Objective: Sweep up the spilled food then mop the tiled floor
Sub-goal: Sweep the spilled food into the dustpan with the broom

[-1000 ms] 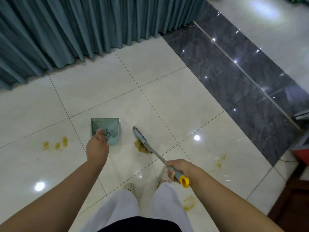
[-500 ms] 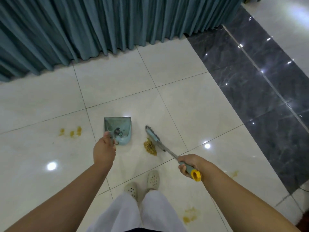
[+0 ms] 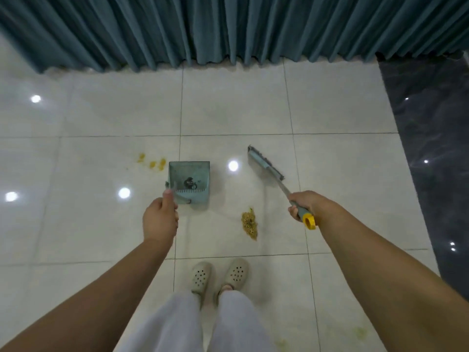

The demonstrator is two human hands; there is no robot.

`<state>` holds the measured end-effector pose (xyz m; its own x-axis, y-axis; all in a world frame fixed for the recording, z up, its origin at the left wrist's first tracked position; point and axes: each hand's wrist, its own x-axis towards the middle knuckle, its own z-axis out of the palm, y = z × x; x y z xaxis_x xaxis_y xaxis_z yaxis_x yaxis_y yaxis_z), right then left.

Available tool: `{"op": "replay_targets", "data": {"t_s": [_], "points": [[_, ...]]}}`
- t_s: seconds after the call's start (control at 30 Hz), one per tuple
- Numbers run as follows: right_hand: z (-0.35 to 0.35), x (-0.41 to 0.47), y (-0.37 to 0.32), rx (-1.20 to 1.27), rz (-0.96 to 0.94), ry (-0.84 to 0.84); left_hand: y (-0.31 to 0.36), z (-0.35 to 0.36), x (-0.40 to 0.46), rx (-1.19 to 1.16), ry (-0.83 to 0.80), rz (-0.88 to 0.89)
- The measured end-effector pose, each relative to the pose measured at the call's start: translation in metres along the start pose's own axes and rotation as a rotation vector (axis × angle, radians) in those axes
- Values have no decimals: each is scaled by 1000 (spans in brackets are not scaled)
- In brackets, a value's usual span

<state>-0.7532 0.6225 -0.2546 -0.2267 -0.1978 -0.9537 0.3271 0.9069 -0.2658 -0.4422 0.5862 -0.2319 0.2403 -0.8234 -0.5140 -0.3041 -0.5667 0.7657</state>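
Item: pale blue plastic dustpan (image 3: 189, 182), handle gripped by left hand (image 3: 159, 221). Item: grey-bladed brush (image 3: 265, 166), yellow-tipped handle gripped by right hand (image 3: 305, 205). Item: heap of yellow spilled food (image 3: 250, 225) on white tiled floor (image 3: 236, 110), between hands. Advice: set pan lip flat beside heap, sweep in short strokes.

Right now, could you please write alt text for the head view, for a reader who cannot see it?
Seen from above, a person's left hand holds a teal dustpan and the right hand holds a brush, with a small pile of spilled food on the white tiled floor between them. Yellow spots lie beside the dustpan.
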Motion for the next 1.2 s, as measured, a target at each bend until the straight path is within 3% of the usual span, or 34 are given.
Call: {"op": "replay_targets", "data": {"t_s": [0.27,0.43,0.73,0.93,1.2], "points": [[45,13,-10,-368,-16,-74,-13,-11,-7,-30,131,0],[46,12,28,-571,-16,-73,-23,-18,-1,10,141,20],[23,-40,107,-691,10,-27,-37,-33,5,135,73,50],[15,-86,142,-608,51,19,-38,-49,2,181,-25,112],[9,-87,135,-276,26,59,-44,-55,1,192,-125,124]]}}
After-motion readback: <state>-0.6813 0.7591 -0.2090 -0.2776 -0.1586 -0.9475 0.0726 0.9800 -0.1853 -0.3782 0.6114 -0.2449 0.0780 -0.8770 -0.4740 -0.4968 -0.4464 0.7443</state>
